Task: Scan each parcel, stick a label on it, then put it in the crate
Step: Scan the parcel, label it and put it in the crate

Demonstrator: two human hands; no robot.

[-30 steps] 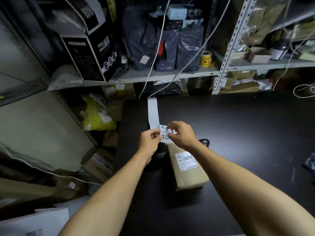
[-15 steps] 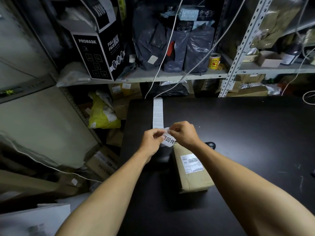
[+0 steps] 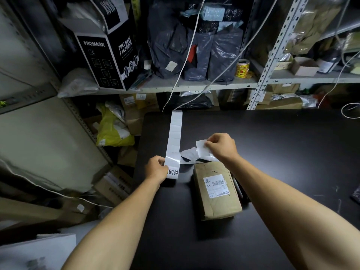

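Labelling is the step: our right hand [image 3: 221,148] pinches a peeled label [image 3: 202,149], our left hand [image 3: 156,169] pinches the label strip [image 3: 174,141]. Next we judge it must be pressed onto the parcel [image 3: 216,191].

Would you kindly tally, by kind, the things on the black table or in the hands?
Cardboard parcel: 1
Label strip, held by the left hand: 1
Peeled label, pinched by the right hand: 1
Total: 3
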